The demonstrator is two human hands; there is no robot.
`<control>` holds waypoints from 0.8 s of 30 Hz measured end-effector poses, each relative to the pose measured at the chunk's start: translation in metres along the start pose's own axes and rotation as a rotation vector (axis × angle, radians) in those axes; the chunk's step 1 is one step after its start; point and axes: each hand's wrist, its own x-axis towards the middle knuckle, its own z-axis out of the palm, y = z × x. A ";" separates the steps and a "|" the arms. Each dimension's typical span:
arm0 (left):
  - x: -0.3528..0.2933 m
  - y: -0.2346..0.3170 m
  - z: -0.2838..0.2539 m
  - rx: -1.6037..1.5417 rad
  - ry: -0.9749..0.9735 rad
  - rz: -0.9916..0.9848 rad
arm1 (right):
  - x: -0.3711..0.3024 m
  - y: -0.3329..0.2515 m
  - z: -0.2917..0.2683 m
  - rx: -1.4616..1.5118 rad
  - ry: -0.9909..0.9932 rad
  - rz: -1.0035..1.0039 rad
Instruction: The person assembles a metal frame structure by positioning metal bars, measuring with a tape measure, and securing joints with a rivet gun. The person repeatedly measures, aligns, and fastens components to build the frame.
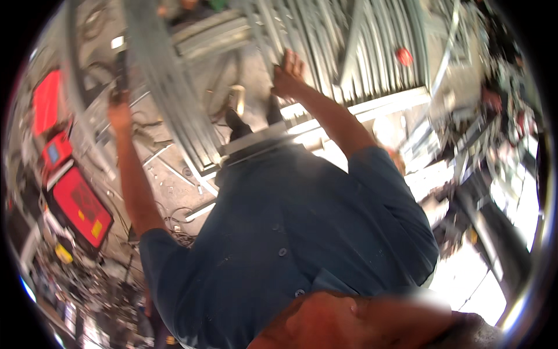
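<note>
Motion smears much of the picture. My left hand [120, 113] is out at the left, its fingers closed around a dark, elongated tool [121, 70]. A small bright patch shows near the tool's far end; its exact kind cannot be made out. Grey metal bars [168, 75] run lengthwise just right of that hand. My right hand [289, 78] is farther right with its fingers stretched out, at the edge of a rack of parallel metal bars [372, 52]. It seems to touch the bars with its fingertips, holding nothing that I can see.
A pale metal crossbar [372, 107] runs in front of my body. A round red object [404, 56] lies on the rack. At the left stand a red machine case [81, 206] and a red panel [46, 102]. Cables [180, 224] and scraps litter the floor.
</note>
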 end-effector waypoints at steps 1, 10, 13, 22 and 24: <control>0.024 -0.010 -0.001 0.090 -0.017 -0.102 | 0.000 -0.004 0.000 -0.025 0.002 0.017; 0.184 -0.109 0.020 0.655 -0.044 0.078 | -0.003 -0.016 -0.022 -0.019 -0.131 0.097; 0.202 -0.127 0.034 0.576 -0.150 0.098 | -0.002 -0.021 -0.026 -0.052 -0.158 0.104; 0.241 -0.139 0.072 0.464 -0.212 0.129 | 0.002 -0.019 -0.021 -0.153 -0.156 0.117; 0.248 -0.143 0.077 0.462 -0.216 0.112 | 0.004 -0.019 -0.023 -0.157 -0.157 0.120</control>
